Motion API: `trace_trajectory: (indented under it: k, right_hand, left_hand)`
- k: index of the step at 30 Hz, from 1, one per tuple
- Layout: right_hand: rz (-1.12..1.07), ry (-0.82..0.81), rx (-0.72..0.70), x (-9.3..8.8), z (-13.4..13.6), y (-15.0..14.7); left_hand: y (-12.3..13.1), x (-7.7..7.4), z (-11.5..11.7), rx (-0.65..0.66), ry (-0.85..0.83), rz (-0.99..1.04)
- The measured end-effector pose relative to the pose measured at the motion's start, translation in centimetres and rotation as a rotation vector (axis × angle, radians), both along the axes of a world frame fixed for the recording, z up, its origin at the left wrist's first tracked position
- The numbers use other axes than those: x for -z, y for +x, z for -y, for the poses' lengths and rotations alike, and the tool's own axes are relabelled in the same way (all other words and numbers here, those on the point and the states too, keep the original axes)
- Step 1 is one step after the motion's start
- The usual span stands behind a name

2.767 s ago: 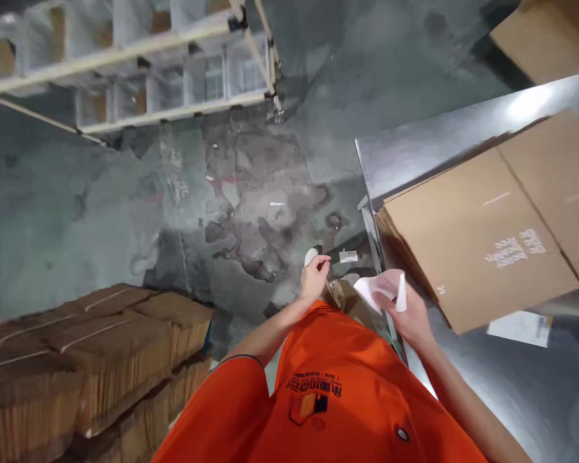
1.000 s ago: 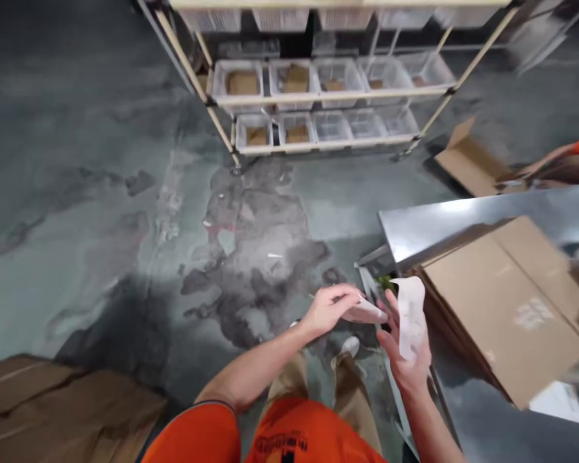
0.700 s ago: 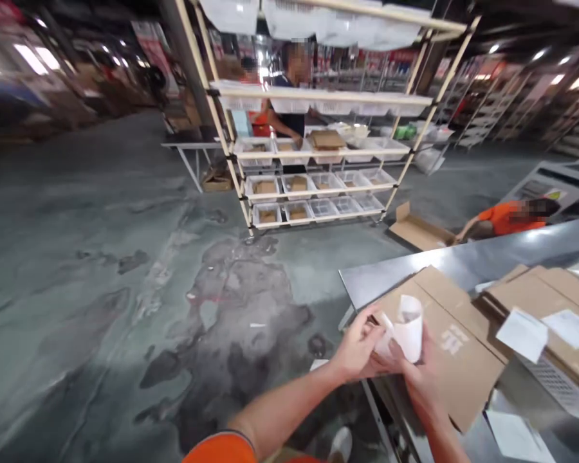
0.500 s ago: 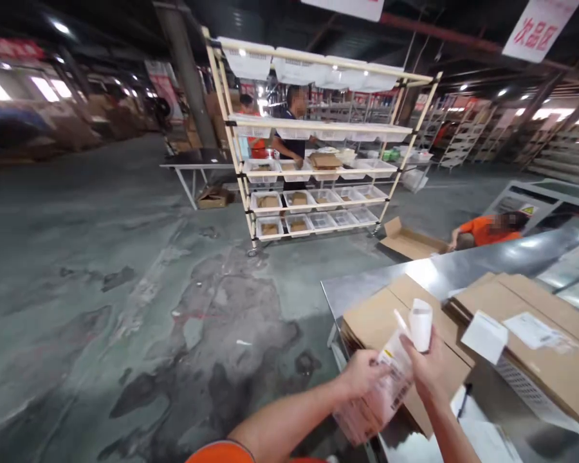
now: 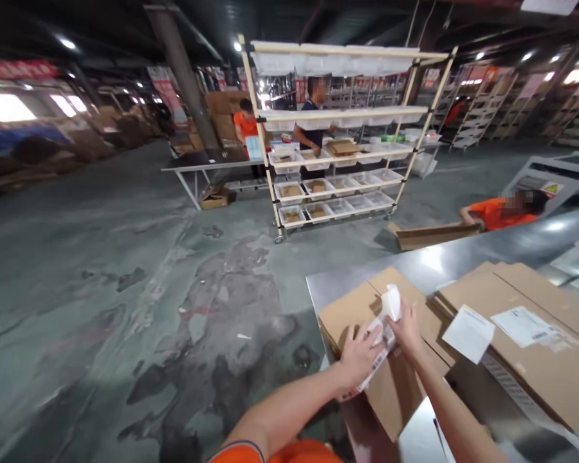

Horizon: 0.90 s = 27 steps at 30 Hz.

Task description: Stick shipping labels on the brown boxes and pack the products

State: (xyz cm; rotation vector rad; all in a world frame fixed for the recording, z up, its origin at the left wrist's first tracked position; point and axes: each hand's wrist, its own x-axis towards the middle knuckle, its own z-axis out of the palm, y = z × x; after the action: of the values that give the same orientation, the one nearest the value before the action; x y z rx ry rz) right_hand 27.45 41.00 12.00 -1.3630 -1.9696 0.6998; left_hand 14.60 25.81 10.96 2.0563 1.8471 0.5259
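Note:
My left hand (image 5: 361,357) lies with its fingers spread over a printed, see-through strip of labels (image 5: 377,368). The strip is over the near edge of a stack of flat cardboard boxes (image 5: 350,312). My right hand (image 5: 406,326) is closed at the upper end of that strip, around a curled white paper roll (image 5: 392,299). Part of the strip is hidden beneath my fingers, and its lower end reaches past the cardboard edge.
The stack rests on a metal table (image 5: 328,292). To its right lie more flat cardboard (image 5: 525,296) and a white paper (image 5: 469,334). Beyond stands a wheeled rack (image 5: 276,186) with white bins. A co-worker in orange (image 5: 499,212) crouches behind the table with a carton (image 5: 431,236).
Both hands have moved down and left onto the cardboard stack with the strip. My left fingers have spread out over it. The co-worker's carton has tilted, and the view has turned slightly left.

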Motion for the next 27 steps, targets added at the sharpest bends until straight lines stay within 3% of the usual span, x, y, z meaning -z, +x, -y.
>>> trace_trajectory:
  k: [3, 6, 8, 12, 15, 18, 21, 24, 27]
  right_hand:
    - [0.053, 0.072, 0.078, -2.7, -0.5, 1.1]
    - [0.004, 0.107, 0.097, -5.0, 0.3, 2.2]
    - [-0.088, -0.015, 0.087, -5.4, 1.6, 2.7]
    - [-0.199, -0.31, 0.04, -3.5, 5.1, 3.1]
    - [-0.213, -0.364, -0.029, -1.6, 7.4, 2.9]
    - [-0.183, -0.364, -0.05, -0.5, 8.4, 2.6]
    - [-0.168, -0.321, 0.026, -0.6, 8.3, 2.5]
    - [-0.151, -0.249, 0.178, -1.4, 7.8, 2.3]
    - [-0.168, -0.266, 0.104, -1.6, 7.3, 1.3]
  left_hand:
    - [-0.4, 0.0, 0.1, 0.146, 0.007, -0.078]
    - [-0.2, 0.1, -0.5, 0.134, -0.025, -0.076]
    - [0.0, 0.2, -1.1, 0.1, -0.07, -0.038]
    - [-1.0, 0.0, -2.2, -0.011, -0.185, 0.288]
    - [-2.8, -0.9, -2.5, -0.09, -0.324, 0.623]
    - [-3.8, -1.8, -2.4, -0.199, -0.409, 0.774]
    - [-3.4, -2.0, -2.1, -0.189, -0.404, 0.721]
    - [-2.3, -1.3, -1.7, -0.063, -0.246, 0.528]
    - [-1.4, -0.3, -0.8, 0.064, -0.102, 0.221]
